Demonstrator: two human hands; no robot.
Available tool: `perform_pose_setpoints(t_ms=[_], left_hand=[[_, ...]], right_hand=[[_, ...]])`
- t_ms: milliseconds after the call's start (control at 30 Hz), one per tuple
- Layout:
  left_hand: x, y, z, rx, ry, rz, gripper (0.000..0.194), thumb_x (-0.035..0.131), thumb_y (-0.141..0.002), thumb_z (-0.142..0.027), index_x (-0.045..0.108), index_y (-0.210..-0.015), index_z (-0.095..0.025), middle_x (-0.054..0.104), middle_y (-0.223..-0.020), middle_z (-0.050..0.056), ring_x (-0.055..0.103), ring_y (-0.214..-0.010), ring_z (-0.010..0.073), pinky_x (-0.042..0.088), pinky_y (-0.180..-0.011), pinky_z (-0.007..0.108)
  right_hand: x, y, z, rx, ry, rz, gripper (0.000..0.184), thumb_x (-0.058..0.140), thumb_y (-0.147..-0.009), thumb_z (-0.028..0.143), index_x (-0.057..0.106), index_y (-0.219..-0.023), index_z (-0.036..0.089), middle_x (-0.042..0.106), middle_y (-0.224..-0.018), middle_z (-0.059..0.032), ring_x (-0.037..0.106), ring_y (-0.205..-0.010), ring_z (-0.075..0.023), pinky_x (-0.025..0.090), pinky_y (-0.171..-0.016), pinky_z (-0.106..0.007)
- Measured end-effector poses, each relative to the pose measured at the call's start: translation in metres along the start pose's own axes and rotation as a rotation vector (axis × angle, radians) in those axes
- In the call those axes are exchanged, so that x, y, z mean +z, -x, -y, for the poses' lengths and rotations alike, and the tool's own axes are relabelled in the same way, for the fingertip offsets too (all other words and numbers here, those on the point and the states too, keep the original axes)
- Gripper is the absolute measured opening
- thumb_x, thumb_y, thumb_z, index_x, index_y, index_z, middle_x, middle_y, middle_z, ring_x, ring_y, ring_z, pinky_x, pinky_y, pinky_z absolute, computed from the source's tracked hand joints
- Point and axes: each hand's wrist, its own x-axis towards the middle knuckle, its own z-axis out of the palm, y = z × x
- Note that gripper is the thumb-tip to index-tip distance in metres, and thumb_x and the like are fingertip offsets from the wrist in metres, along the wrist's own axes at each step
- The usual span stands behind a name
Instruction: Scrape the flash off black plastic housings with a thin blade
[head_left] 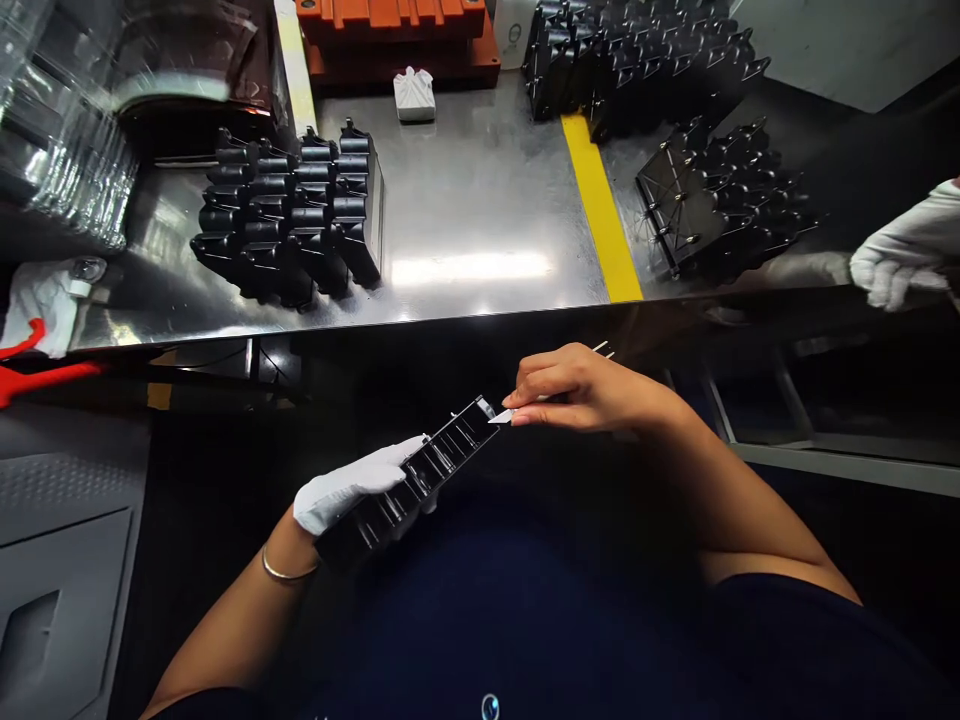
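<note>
My left hand (360, 487), in a white glove, is closed around a long black plastic part (439, 465) with a row of open compartments split by thin ribs. The part is tilted, its far end up and to the right. My bare right hand (570, 388) pinches a small knife with a pale, pointed blade (501, 416) between thumb and fingers. The blade tip is at the part's far end; whether it touches cannot be made out. Two thin pale ends stick out behind the right hand.
On the metal table (480, 220) stand black parts at left (292, 215), more at right (727, 195) and at the back (637, 55). A small white block (415, 95) sits before an orange fixture (397, 40). Another person's gloved hand (904, 245) is at far right.
</note>
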Motion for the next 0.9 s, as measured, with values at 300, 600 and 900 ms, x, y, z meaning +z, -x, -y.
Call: perform_pose_setpoints(t_ms=[300, 600, 900], left_hand=[[0.004, -0.004, -0.005, -0.048, -0.022, 0.093, 0.057, 0.068, -0.071, -0.048, 0.065, -0.122, -0.024, 0.070, -0.108, 0.012, 0.066, -0.097, 0.0304, 0.054, -0.078, 0.041], [0.012, -0.010, 0.007, -0.017, 0.136, 0.042, 0.063, 0.067, -0.071, -0.055, 0.058, -0.123, -0.021, 0.068, -0.088, 0.011, 0.059, -0.053, 0.0161, 0.046, -0.041, 0.025], [0.022, -0.016, -0.003, 0.217, -0.163, -0.210, 0.063, 0.071, -0.075, -0.041, 0.054, -0.135, -0.029, 0.053, -0.141, 0.007, 0.041, -0.135, 0.0327, 0.035, -0.111, 0.048]], right_hand=[[-0.002, -0.001, -0.007, 0.038, 0.020, 0.087, 0.019, 0.064, -0.088, 0.034, 0.075, -0.090, 0.018, 0.067, -0.075, -0.0032, 0.061, -0.061, -0.0097, 0.044, -0.055, -0.020], [0.039, -0.018, -0.011, 0.137, -0.028, -0.602, 0.018, 0.057, -0.091, 0.032, 0.072, -0.089, 0.021, 0.073, -0.080, -0.0036, 0.067, -0.069, -0.0143, 0.053, -0.063, -0.026], [0.054, -0.013, 0.005, 0.259, 0.199, -0.490, 0.027, 0.044, -0.098, 0.027, 0.068, -0.088, 0.018, 0.073, -0.080, -0.0033, 0.067, -0.068, -0.0132, 0.048, -0.061, -0.022]])
